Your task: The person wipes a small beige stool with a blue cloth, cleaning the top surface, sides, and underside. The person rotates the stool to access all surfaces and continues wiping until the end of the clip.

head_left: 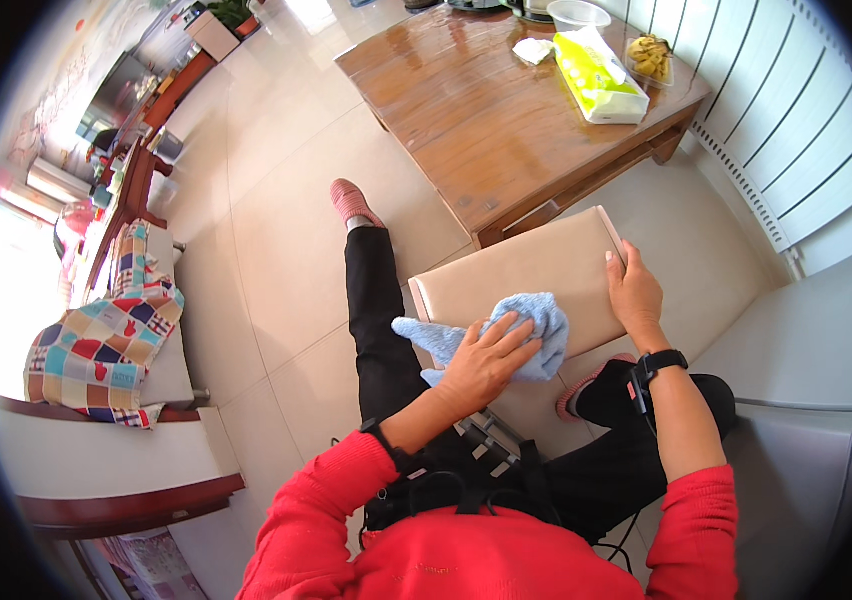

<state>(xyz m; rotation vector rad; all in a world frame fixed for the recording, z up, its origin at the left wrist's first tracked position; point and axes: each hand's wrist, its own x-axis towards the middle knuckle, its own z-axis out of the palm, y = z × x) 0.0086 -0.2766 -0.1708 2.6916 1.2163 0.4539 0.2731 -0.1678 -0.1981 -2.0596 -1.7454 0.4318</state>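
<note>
Nearest the camera is the person's red long-sleeved top (456, 555), with loose black trousers (371, 300) on legs spread apart. Farther out, the left hand (491, 362) lies half open, fingers slightly bent over a crumpled light-blue cloth (544, 325) at the near side of a smooth beige rectangular block (526, 262). The right hand (636, 292) is partly curled around the block's right end. Beyond stands a glossy brown wooden worktop (456, 105) bearing a yellow-green and white tissue pack (596, 80).
</note>
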